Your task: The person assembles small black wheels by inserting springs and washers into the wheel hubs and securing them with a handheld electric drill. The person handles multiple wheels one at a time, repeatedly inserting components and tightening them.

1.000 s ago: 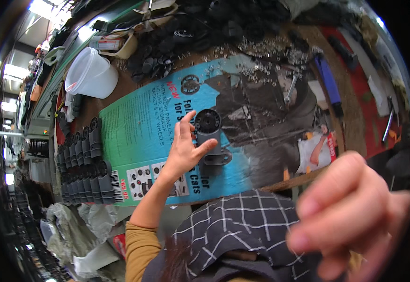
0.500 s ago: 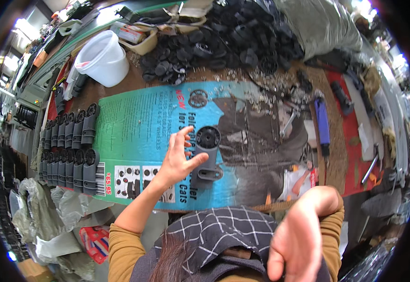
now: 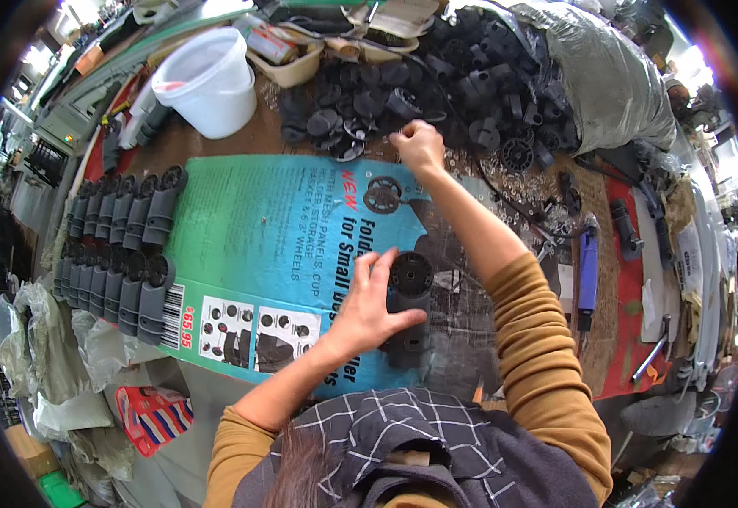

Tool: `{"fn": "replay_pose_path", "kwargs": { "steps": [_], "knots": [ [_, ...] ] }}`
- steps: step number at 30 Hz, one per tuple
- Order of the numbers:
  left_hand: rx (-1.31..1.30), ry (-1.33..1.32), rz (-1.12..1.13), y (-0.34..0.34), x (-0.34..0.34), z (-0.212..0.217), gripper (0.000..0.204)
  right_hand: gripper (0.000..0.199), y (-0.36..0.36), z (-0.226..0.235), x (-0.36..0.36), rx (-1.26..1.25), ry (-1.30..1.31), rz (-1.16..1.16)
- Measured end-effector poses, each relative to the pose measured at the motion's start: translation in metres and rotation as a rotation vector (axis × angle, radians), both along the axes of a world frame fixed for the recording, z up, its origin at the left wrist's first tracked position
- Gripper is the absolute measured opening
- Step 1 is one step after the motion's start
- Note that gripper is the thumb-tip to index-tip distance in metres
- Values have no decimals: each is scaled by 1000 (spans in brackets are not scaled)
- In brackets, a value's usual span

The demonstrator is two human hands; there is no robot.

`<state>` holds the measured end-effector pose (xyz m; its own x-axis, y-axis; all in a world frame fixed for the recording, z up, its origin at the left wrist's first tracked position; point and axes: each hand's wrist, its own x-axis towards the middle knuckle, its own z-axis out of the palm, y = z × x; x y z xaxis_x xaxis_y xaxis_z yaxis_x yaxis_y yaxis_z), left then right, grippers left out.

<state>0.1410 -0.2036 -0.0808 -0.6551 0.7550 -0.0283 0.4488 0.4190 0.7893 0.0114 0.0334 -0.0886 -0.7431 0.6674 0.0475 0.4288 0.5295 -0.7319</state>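
A dark wheel bracket (image 3: 411, 303), with a round black wheel at its far end, lies on the printed cardboard sheet in front of me. My left hand (image 3: 367, 311) rests against its left side, fingers spread and the thumb lying across the bracket. Farther away, my right hand (image 3: 421, 146) has its fingertips pinched together at the edge of the black parts pile, by scattered small metal pieces (image 3: 528, 188). Whatever the pinch holds, if anything, is too small to make out.
Two rows of finished-looking grey wheel brackets (image 3: 145, 216) stand at left. Behind are a white bucket (image 3: 208, 85) and a heap of black plastic parts (image 3: 479, 76). A blue-handled tool (image 3: 587, 271) lies at right, along with a metal rod tool (image 3: 651, 360). Cardboard (image 3: 242, 229) covers the bench.
My right hand has gone from close to my body out to the small metal pieces, its fingers now pinched. My left hand stays beside the wheel bracket. The whole view has shifted slightly.
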Motion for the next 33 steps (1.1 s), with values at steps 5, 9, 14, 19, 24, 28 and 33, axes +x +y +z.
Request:
{"fn": "replay_pose_path", "kwargs": {
  "steps": [5, 9, 14, 19, 24, 28, 33],
  "knots": [
    [27, 29, -34, 4, -16, -7, 95, 21, -13, 40, 118, -116, 258, 445],
    [53, 124, -13, 11, -13, -10, 87, 26, -37, 48, 200, -13, 122, 587],
    [83, 109, -12, 11, -13, -9, 85, 20, -52, 37, 205, 184, 154, 691],
    [68, 46, -21, 10, -14, -11, 85, 26, -58, 37, 197, 288, 75, 774],
    [71, 114, -21, 9, -14, -8, 87, 39, -36, 70, 172, 137, 105, 663],
    [25, 51, -69, 8, -13, -6, 89, 32, 11, 50, 62, 486, 170, 429],
    [73, 3, -84, 3, -12, -6, 88, 29, 49, 6, -41, 769, 73, 246]
  ]
}}
